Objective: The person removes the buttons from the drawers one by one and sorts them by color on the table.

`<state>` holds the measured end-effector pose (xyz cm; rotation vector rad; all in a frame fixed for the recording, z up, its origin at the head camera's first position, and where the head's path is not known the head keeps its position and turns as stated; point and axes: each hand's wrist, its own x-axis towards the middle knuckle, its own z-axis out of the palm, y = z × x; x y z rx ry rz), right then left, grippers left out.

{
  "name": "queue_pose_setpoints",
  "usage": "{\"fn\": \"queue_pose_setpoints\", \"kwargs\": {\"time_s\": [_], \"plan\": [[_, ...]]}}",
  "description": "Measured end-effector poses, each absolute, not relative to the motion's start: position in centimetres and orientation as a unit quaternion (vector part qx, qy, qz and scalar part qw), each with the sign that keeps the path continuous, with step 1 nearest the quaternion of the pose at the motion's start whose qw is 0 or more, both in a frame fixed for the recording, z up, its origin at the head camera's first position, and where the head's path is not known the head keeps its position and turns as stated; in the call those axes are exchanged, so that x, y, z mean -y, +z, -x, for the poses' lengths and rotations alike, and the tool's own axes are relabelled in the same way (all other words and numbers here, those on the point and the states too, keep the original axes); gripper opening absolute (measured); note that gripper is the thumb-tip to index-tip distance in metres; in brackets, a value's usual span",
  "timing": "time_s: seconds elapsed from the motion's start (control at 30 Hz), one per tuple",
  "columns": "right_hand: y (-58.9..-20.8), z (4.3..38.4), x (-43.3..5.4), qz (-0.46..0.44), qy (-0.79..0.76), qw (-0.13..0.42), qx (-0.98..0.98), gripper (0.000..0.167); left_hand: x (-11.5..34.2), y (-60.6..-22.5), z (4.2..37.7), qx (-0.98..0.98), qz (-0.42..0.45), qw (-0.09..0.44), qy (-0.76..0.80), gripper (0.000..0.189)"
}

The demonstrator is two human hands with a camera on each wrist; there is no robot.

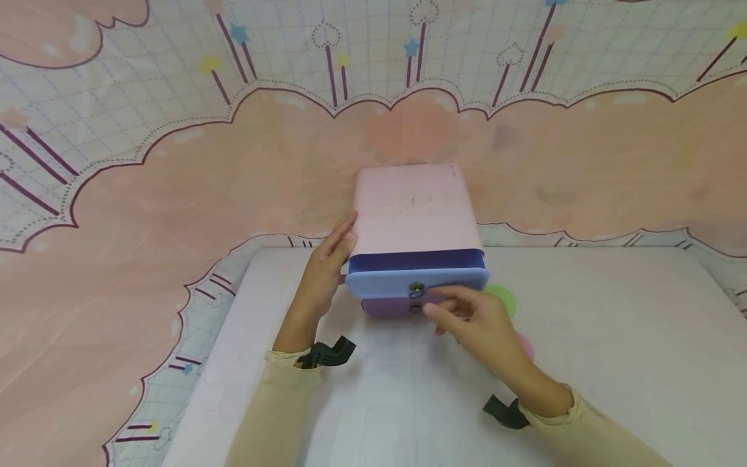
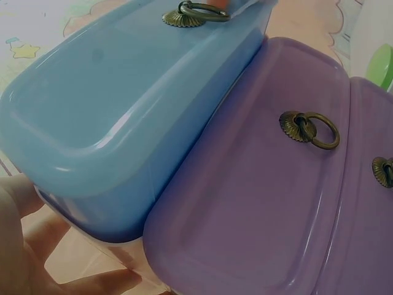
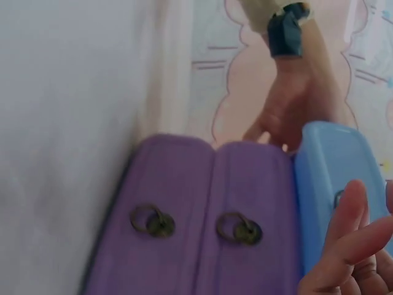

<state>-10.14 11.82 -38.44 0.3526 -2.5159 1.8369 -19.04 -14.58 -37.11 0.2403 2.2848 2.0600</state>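
Observation:
A pink drawer cabinet (image 1: 413,211) stands at the table's back, its light blue top drawer (image 1: 379,284) partly pulled out. Below it are two purple drawers (image 2: 233,178), pushed in, each with a brass ring pull (image 2: 310,130). My left hand (image 1: 321,275) rests along the cabinet's left side, fingers spread against it. At the front, my right hand (image 1: 475,318) is beside the blue drawer's ring pull (image 1: 416,290). A fingertip meets the ring's end in the left wrist view, while a gap parts thumb from index finger in the head view. The drawer's contents are hidden.
A green round thing (image 1: 503,299) and a pink one (image 1: 525,346) lie right of the cabinet, partly behind my right hand. The white table (image 1: 618,337) backs onto a patterned cloth (image 1: 280,168). Black straps hang at both wrists.

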Motion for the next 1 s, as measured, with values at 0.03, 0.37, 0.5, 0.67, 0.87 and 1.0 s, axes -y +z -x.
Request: {"fn": "queue_pose_setpoints", "kwargs": {"time_s": [0.03,0.37,0.5,0.67,0.87,1.0], "plan": [[-38.6,10.3,-11.7,-0.109,0.594,-0.008,0.797,0.031,14.6,-37.1,19.1,-0.740,-0.077,0.029,0.668,0.050],[-39.6,10.7,-9.9,-0.079,0.663,-0.051,0.743,0.028,14.5,-37.2,19.1,-0.740,-0.075,0.033,0.668,0.049],[-39.7,10.9,-9.3,-0.072,0.669,-0.038,0.739,0.026,14.6,-37.1,19.0,-0.739,-0.072,0.029,0.669,0.049],[-39.6,11.1,-9.3,-0.064,0.667,-0.032,0.742,0.027,14.5,-37.0,19.0,-0.742,-0.071,0.031,0.666,0.049],[-39.4,11.8,-9.4,-0.056,0.665,-0.035,0.744,0.027,14.4,-36.9,19.0,-0.739,-0.072,0.032,0.669,0.049],[-39.3,12.4,-9.2,-0.054,0.667,-0.036,0.742,0.025,14.5,-37.0,19.0,-0.738,-0.071,0.030,0.671,0.050]]}}
